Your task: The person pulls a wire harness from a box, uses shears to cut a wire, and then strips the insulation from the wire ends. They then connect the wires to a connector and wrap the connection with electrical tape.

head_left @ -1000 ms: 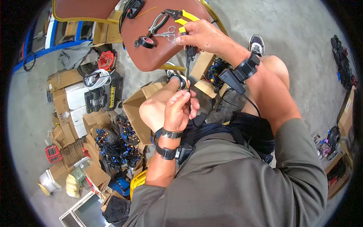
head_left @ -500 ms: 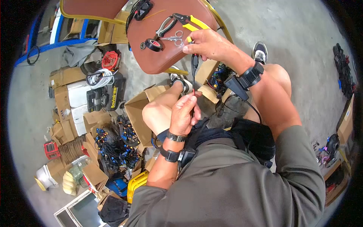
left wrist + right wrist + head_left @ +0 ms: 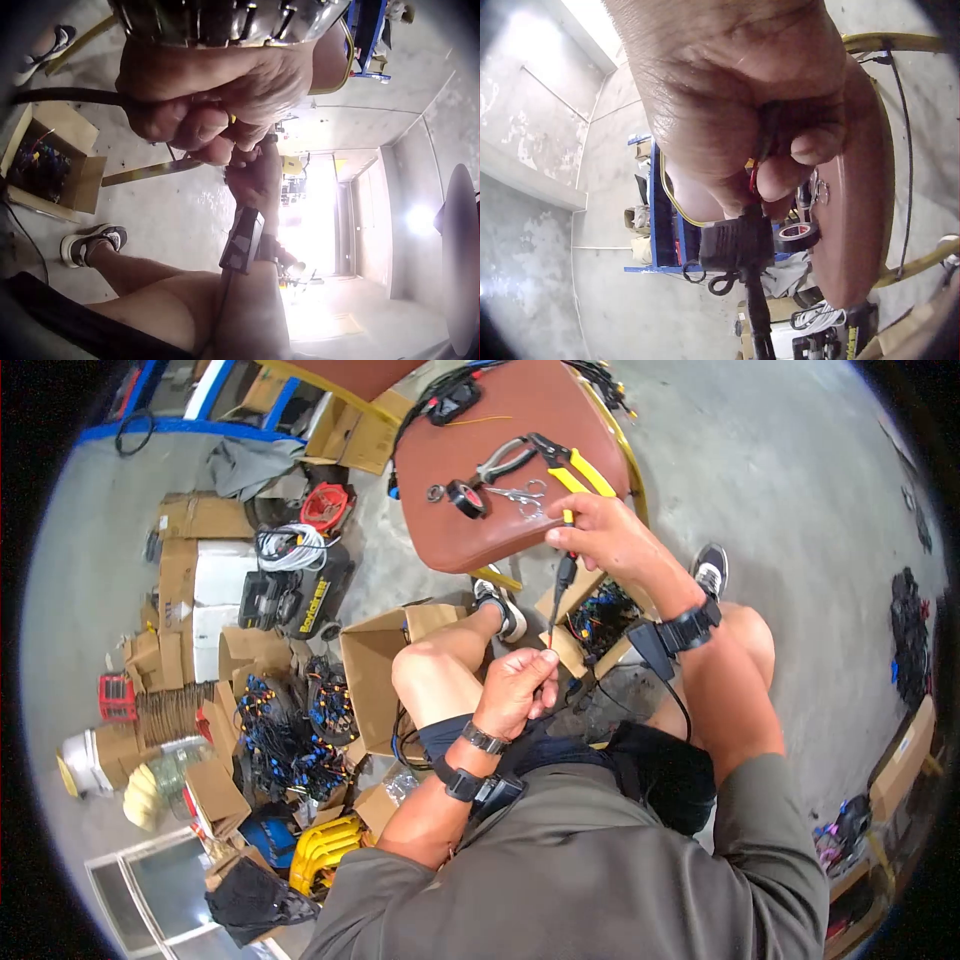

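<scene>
A thin black wire harness (image 3: 567,570) stretches between the two hands in the head view, over the lap. My right hand (image 3: 608,540) grips its upper end, beside a small yellow piece (image 3: 568,517). Below those fingers, the right wrist view shows a black ribbed housing (image 3: 739,241) with a looped strap, like an inline fuse holder, and a red wire (image 3: 753,178) above it. My left hand (image 3: 515,688) pinches the lower end, where a bit of red shows at the fingertips. From that fist a black cable (image 3: 71,95) runs out in the left wrist view.
A brown chair seat (image 3: 440,545) ahead carries a tape roll (image 3: 466,498), scissors (image 3: 520,494), pliers (image 3: 488,472) and a yellow-handled tool (image 3: 592,472). Open cardboard boxes (image 3: 368,690) stand by the legs. Bundled harnesses (image 3: 275,735) lie to the left.
The head view has turned, so the chair, tools and both hands sit farther right and lower. The coloured wires seen between the hands earlier now barely show; both hands keep their hold.
</scene>
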